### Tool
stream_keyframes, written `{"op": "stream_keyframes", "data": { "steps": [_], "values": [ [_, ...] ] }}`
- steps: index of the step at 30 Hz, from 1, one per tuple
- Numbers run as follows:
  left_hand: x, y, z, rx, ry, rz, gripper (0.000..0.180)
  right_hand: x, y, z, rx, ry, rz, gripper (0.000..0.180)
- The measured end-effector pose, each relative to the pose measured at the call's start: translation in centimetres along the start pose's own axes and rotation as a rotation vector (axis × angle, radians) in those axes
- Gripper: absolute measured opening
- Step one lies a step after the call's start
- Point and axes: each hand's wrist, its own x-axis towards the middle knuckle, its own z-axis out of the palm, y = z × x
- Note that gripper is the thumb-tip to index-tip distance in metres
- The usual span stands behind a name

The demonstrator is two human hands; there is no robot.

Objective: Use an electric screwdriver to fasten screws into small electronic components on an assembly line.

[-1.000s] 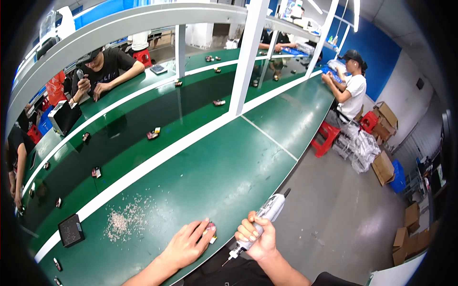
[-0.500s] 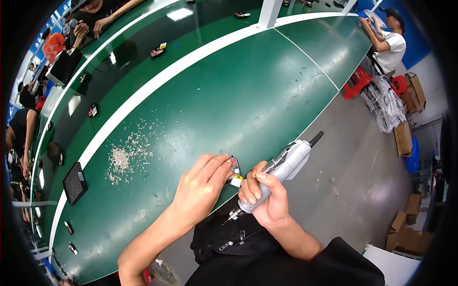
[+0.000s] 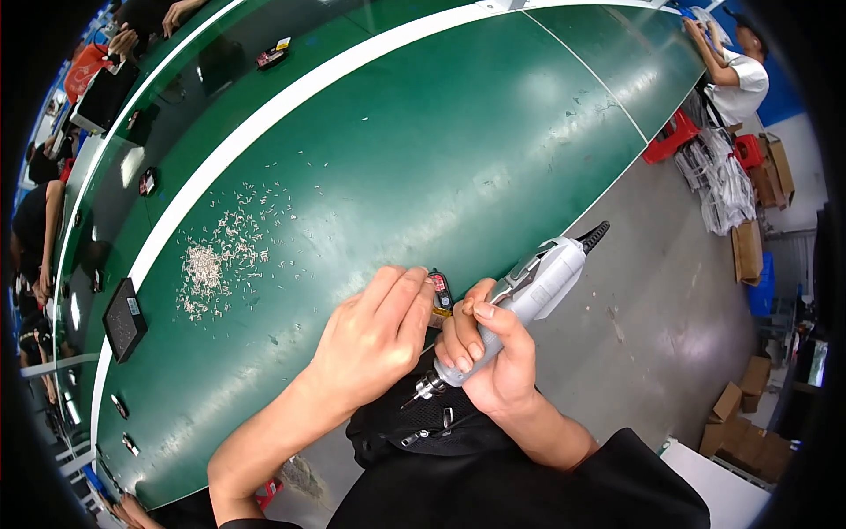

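Note:
My right hand [image 3: 498, 353] is wrapped round a grey electric screwdriver [image 3: 515, 309]. Its bit points down and left over the table's near edge, and its black cord end is up to the right. My left hand [image 3: 370, 339] has its fingers bent and pressed together at a small electronic device [image 3: 441, 286] with a dark casing and a red part. A bit of yellow tape [image 3: 441, 310] shows at the device's lower end, between my two hands. My left fingertips and part of the device hide each other's contact.
A pile of tiny pale screw-like pieces [image 3: 203, 271] spreads over the green table [image 3: 423, 159]. Left of it is a black tray [image 3: 125, 319]. A white strip [image 3: 264, 108] divides the table; beyond it are more devices [image 3: 273, 55]. A person [image 3: 740, 79] works at the far right, near red stools [image 3: 674, 137].
My view has shifted, so the table's things sit further left. The device has turned, and its white, yellow-taped battery is now mostly out of sight. The screwdriver stays in my right hand.

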Motion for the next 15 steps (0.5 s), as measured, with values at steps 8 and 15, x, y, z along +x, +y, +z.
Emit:
{"op": "stream_keyframes", "data": {
  "steps": [8,15],
  "values": [
    [-0.1,0.4,0.1,0.025,-0.006,0.098,0.034,0.0,-0.4,-0.3,0.036,-0.012,0.036,0.008],
    [-1.2,0.5,0.8,0.049,-0.007,0.038,0.038,1.6,-6.5,1.4,-0.184,-0.349,-0.133,0.011]
  ]
}}
